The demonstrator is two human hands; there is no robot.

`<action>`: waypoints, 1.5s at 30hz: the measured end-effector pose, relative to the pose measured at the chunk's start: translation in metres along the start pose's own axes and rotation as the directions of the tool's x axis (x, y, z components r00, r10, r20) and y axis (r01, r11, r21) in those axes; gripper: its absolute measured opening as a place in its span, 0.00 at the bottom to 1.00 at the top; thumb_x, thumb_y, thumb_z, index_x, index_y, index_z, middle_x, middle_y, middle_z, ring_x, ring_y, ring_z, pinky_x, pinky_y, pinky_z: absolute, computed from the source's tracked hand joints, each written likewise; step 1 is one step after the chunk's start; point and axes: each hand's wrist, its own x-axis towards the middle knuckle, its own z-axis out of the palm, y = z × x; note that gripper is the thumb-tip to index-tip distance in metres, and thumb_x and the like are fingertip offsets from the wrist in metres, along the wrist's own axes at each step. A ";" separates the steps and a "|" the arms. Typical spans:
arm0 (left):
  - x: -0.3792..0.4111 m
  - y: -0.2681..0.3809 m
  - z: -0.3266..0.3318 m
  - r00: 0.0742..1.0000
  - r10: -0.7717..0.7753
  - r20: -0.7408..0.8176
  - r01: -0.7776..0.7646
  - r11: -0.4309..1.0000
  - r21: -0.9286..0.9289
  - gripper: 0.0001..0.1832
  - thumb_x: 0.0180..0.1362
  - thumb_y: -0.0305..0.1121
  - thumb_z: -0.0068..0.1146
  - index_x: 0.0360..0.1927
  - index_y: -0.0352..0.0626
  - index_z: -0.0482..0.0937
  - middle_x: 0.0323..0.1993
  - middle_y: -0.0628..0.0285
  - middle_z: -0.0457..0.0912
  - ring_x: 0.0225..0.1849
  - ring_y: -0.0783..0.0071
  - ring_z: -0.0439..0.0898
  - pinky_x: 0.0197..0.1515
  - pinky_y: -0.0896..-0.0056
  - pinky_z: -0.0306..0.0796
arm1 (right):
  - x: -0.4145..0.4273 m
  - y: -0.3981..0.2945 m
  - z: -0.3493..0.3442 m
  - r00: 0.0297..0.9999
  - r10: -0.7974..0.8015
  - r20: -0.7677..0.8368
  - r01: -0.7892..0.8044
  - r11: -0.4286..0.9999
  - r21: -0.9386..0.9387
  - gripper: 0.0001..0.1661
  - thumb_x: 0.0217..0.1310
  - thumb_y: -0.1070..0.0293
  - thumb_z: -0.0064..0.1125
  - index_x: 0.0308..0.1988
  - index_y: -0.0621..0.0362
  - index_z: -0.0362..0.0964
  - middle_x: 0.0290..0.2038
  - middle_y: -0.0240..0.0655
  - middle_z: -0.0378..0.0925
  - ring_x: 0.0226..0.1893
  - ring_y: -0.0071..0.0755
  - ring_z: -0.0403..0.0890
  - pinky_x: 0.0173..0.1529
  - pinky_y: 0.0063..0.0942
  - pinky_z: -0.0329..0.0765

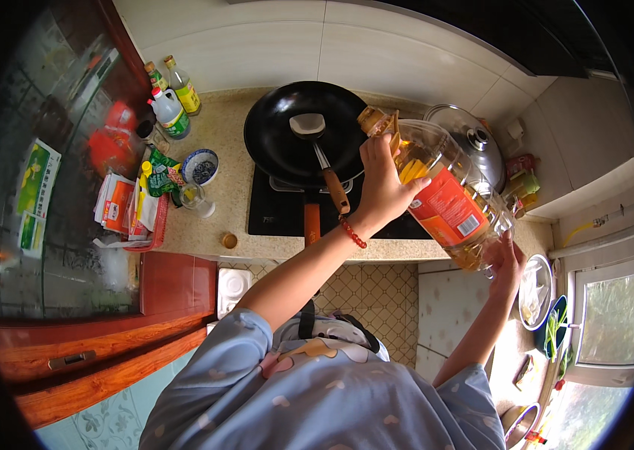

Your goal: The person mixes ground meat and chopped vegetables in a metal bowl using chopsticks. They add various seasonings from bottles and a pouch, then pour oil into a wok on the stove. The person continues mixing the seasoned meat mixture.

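Note:
My left hand (383, 183) grips a large clear plastic bottle of golden cooking oil (452, 211) near its neck and handle. My right hand (505, 256) supports the bottle's base. The bottle is tilted, its mouth pointing left over the rim of a black wok (272, 132). Whether oil is flowing out cannot be seen. Inside the wok lies a metal spatula (308, 125), its wooden handle resting across the near rim. The wok sits on a black glass cooktop (277, 216). A small yellowish cap (229, 241) lies on the counter to the left.
A pot lid (460, 135) leans behind the bottle. Sauce bottles (173, 115), a blue-and-white bowl (200, 167), a glass jar (197, 201) and a red basket of packets (156, 233) occupy the left counter. The wok handle (312, 222) projects over the front edge. Overhead is a dark range hood (519, 34).

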 end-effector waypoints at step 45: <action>0.025 -0.050 0.016 0.980 -0.198 -0.004 0.197 0.978 -0.068 0.39 0.37 0.33 0.73 0.49 0.32 0.59 0.47 0.48 0.63 0.51 0.53 0.60 0.54 0.55 0.58 | 0.061 -0.028 0.033 0.997 -0.067 -0.040 0.060 0.988 -0.140 0.21 0.55 0.53 0.64 0.25 0.62 0.74 0.16 0.29 0.71 0.15 0.18 0.70 0.19 0.16 0.65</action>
